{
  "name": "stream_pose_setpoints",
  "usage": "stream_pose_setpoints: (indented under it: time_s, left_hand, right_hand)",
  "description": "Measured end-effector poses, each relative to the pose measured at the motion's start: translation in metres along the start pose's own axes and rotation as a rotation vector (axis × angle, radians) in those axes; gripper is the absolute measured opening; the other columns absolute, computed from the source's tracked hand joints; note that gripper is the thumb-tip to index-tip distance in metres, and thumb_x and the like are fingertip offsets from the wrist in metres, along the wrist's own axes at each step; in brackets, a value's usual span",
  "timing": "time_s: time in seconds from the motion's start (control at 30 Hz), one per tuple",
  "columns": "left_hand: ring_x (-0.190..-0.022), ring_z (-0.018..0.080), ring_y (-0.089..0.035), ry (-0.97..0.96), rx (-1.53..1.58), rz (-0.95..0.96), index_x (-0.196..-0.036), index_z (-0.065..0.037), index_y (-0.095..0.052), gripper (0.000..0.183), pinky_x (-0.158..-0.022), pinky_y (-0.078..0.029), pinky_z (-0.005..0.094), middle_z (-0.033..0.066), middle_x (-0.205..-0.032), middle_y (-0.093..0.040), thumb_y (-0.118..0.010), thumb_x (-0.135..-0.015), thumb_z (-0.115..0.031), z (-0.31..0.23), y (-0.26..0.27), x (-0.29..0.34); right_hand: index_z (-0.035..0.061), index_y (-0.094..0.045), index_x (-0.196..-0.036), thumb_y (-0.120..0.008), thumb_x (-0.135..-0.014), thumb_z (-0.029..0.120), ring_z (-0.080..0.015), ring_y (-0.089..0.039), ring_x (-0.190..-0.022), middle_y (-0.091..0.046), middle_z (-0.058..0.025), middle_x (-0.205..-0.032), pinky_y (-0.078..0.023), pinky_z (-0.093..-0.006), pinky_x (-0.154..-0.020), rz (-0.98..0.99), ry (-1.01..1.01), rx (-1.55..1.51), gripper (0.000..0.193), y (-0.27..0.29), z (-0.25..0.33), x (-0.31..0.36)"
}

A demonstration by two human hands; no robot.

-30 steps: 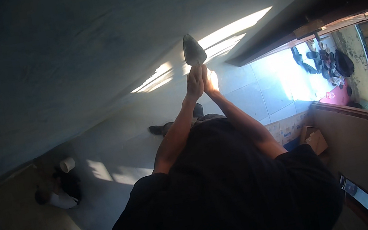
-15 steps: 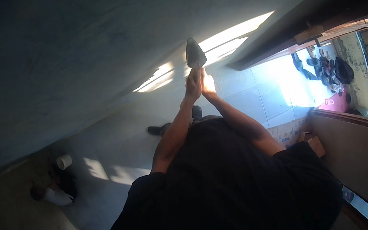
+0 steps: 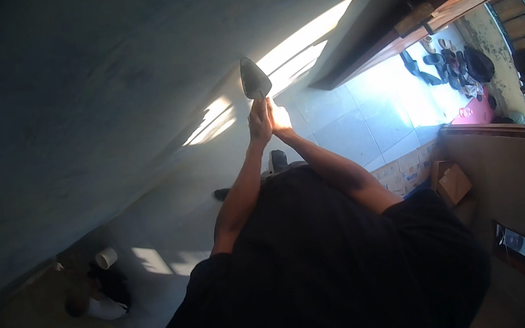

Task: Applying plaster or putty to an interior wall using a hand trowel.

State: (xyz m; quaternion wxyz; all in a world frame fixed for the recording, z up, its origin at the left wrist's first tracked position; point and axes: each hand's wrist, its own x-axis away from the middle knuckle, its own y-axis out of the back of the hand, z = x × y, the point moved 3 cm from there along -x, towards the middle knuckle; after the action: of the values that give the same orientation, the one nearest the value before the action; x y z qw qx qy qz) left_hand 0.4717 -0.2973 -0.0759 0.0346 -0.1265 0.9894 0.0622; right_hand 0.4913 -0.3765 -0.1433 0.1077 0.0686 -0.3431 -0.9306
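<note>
Straight out in front of me, a trowel [image 3: 255, 78] with a dark grey tapered blade points up and away, its tip close to the wall or touching it; I cannot tell which. Its handle is hidden between my hands. My left hand [image 3: 259, 125] is closed round the handle from the left. Pressed against it from the other side, my right hand [image 3: 279, 119] is closed on the handle too, bright in sunlight. Both arms reach forward from my dark sleeves.
A plain grey wall [image 3: 90, 88] fills the upper left, with sunlit patches. Beyond the doorway at right lie several shoes [image 3: 444, 67]. A cardboard box [image 3: 453, 184] stands at right. At lower left another person [image 3: 101, 302] is low down beside a white bucket [image 3: 106, 258].
My view has turned and shifted, so the doorway and wall appear tilted more. In the picture, the trowel and both hands sit slightly further left, the grip unchanged.
</note>
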Motion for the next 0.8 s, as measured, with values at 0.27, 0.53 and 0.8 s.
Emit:
stream_pose_setpoints:
  time_s: [0.27,0.53,0.8]
  left_hand:
    - [-0.100,0.0242,-0.056,0.080,-0.012,0.099,-0.115,0.003,-0.052,0.041,-0.087,-0.042,0.0336,0.0173,-0.105,-0.060,-0.035,-0.102,-0.032,0.009,0.000,0.001]
    - [-0.082,0.0212,-0.053,-0.050,-0.019,0.055,-0.100,0.004,-0.053,0.038,-0.077,-0.043,0.0334,0.0146,-0.089,-0.058,-0.038,-0.101,-0.032,-0.026,0.001,-0.025]
    - [-0.100,0.0254,-0.057,0.058,-0.066,0.060,-0.117,0.002,-0.053,0.040,-0.086,-0.043,0.0360,0.0183,-0.107,-0.060,-0.037,-0.100,-0.030,0.012,-0.010,0.001]
  right_hand:
    - [-0.0002,-0.041,-0.132,-0.048,-0.090,0.031,-0.0432,-0.060,-0.067,-0.062,-0.0270,-0.090,-0.049,-0.0516,-0.061,0.003,-0.031,-0.035,0.053,0.007,0.008,0.006]
    - [0.0034,-0.055,-0.102,-0.019,-0.098,0.052,-0.0462,-0.056,-0.086,-0.059,-0.0280,-0.089,-0.045,-0.0459,-0.074,0.030,-0.201,-0.499,0.060,0.027,0.038,-0.018]
    - [0.0055,-0.034,-0.139,-0.048,-0.089,0.033,-0.0411,-0.062,-0.069,-0.062,-0.0263,-0.098,-0.051,-0.0508,-0.061,0.101,-0.023,0.037,0.059,-0.003,-0.017,0.001]
